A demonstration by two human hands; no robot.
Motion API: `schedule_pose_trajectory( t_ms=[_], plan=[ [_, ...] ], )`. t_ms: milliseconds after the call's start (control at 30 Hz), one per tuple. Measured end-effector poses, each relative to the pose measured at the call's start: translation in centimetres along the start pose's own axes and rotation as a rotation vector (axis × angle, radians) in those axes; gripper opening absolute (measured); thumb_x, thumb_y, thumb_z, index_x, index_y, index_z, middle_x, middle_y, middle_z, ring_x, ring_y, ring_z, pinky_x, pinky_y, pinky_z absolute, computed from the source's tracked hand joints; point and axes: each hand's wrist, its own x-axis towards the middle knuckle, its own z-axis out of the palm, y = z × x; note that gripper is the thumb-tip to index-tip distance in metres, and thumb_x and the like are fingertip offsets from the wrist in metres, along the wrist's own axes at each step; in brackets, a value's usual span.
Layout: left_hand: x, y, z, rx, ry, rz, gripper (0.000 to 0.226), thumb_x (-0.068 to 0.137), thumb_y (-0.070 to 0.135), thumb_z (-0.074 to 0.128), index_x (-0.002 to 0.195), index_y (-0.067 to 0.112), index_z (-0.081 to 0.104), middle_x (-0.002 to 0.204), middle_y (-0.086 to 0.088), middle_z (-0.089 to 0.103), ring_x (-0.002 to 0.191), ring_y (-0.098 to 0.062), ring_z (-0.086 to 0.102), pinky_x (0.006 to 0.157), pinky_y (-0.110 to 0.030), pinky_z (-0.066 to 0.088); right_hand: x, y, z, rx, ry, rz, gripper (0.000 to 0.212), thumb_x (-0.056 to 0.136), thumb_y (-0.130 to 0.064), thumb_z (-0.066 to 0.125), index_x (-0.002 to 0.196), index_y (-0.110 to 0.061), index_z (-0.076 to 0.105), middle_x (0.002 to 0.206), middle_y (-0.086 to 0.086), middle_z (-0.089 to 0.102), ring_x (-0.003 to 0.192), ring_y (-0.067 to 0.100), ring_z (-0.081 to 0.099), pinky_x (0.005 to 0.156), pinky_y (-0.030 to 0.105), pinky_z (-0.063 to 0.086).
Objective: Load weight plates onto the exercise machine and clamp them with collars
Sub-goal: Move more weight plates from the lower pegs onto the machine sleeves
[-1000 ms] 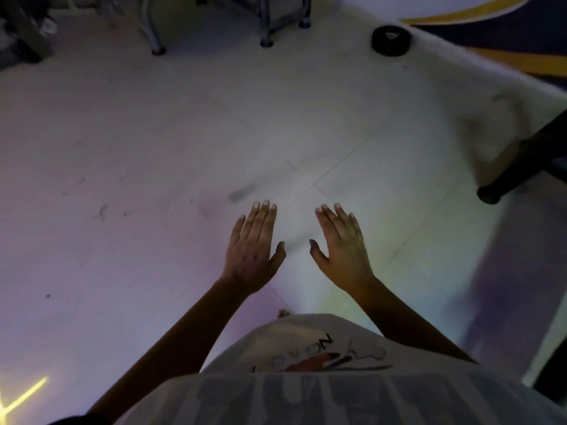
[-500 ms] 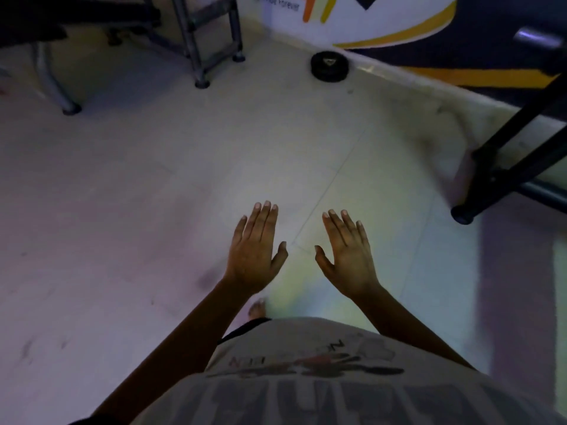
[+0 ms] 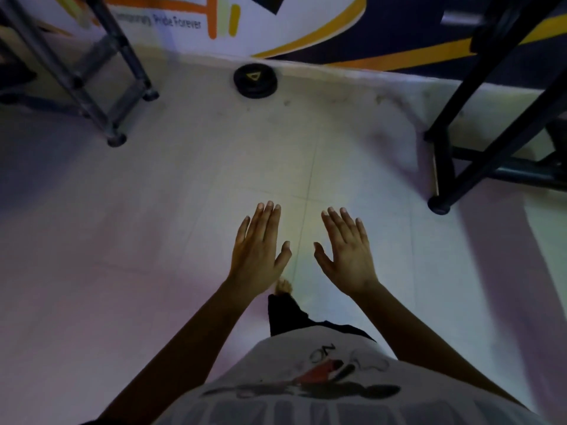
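A small black weight plate (image 3: 255, 80) with a yellow triangle mark lies flat on the pale tiled floor, close to the base of the painted wall. My left hand (image 3: 257, 251) and my right hand (image 3: 348, 254) are stretched out flat, palms down, fingers apart, side by side over the floor. Both hold nothing and are well short of the plate. A black machine frame (image 3: 478, 124) stands at the right, its foot (image 3: 439, 206) on the floor. No collars are in view.
A grey metal rack leg (image 3: 115, 139) and a second leg (image 3: 150, 95) stand at the upper left. The wall (image 3: 190, 24) with orange and yellow graphics closes the far side. Open floor lies between the rack and the black frame.
The view has moved forward: the plate, wall and both frames now appear larger and closer. My hands keep the same flat, empty pose.
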Motion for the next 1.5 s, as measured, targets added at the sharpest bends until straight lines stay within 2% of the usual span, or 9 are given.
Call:
schedule_pose_trajectory(
  t_ms=[167, 567, 967, 1233, 1433, 1500],
  plan=[
    [12.5, -4.2, -0.6, 0.013, -0.014, 0.059, 0.067, 0.086, 0.027, 0.053, 0.142, 0.006, 0.022, 0.149, -0.014, 0.028, 0.140, -0.026, 0.020, 0.110, -0.038, 0.011, 12.0, 2.1, 1.1, 0.010, 0.030, 0.063, 0.055, 0.091, -0.035, 0.045, 0.138, -0.006, 0.036, 0.143, 0.015, 0.040, 0.137, 0.031, 0.027, 0.111, 0.046, 0.012],
    [39.1, -11.1, 0.5, -0.045, -0.008, 0.124, 0.067, 0.088, 0.030, 0.050, 0.143, 0.008, 0.019, 0.151, -0.013, 0.025, 0.140, -0.024, 0.018, 0.110, -0.036, 0.010, 37.6, 8.1, 3.5, -0.033, 0.087, 0.155, 0.055, 0.093, -0.035, 0.048, 0.138, -0.007, 0.035, 0.144, 0.014, 0.040, 0.137, 0.030, 0.028, 0.111, 0.045, 0.011],
    [67.6, -20.1, 1.0, -0.103, -0.079, 0.357, 0.067, 0.088, 0.028, 0.050, 0.143, 0.007, 0.019, 0.150, -0.014, 0.026, 0.140, -0.026, 0.018, 0.110, -0.037, 0.010, 61.8, 11.8, 7.0, -0.052, 0.157, 0.410, 0.055, 0.093, -0.032, 0.050, 0.139, -0.007, 0.034, 0.145, 0.014, 0.038, 0.138, 0.029, 0.025, 0.112, 0.043, 0.011],
    [83.7, -22.1, 3.9, -0.117, -0.122, 0.474, 0.067, 0.088, 0.028, 0.052, 0.143, 0.007, 0.020, 0.150, -0.016, 0.026, 0.140, -0.028, 0.020, 0.109, -0.036, 0.010, 75.2, 17.3, 9.3, -0.042, 0.213, 0.549, 0.056, 0.094, -0.033, 0.047, 0.141, -0.009, 0.030, 0.148, 0.012, 0.033, 0.140, 0.026, 0.020, 0.113, 0.039, 0.006],
    [97.5, -21.2, 6.2, -0.123, -0.133, 0.551, 0.068, 0.088, 0.029, 0.053, 0.142, 0.006, 0.021, 0.150, -0.016, 0.026, 0.140, -0.028, 0.020, 0.109, -0.037, 0.009, 86.0, 24.3, 9.8, -0.042, 0.285, 0.627, 0.056, 0.092, -0.031, 0.051, 0.140, -0.007, 0.033, 0.146, 0.013, 0.037, 0.139, 0.028, 0.024, 0.112, 0.044, 0.012],
    [102.1, -20.6, 6.7, -0.109, -0.141, 0.594, 0.067, 0.088, 0.029, 0.053, 0.142, 0.006, 0.021, 0.149, -0.016, 0.026, 0.139, -0.029, 0.020, 0.110, -0.038, 0.010, 89.3, 26.7, 9.8, -0.046, 0.292, 0.662, 0.056, 0.093, -0.032, 0.050, 0.140, -0.008, 0.031, 0.147, 0.013, 0.035, 0.139, 0.027, 0.022, 0.113, 0.043, 0.010]
  ],
)
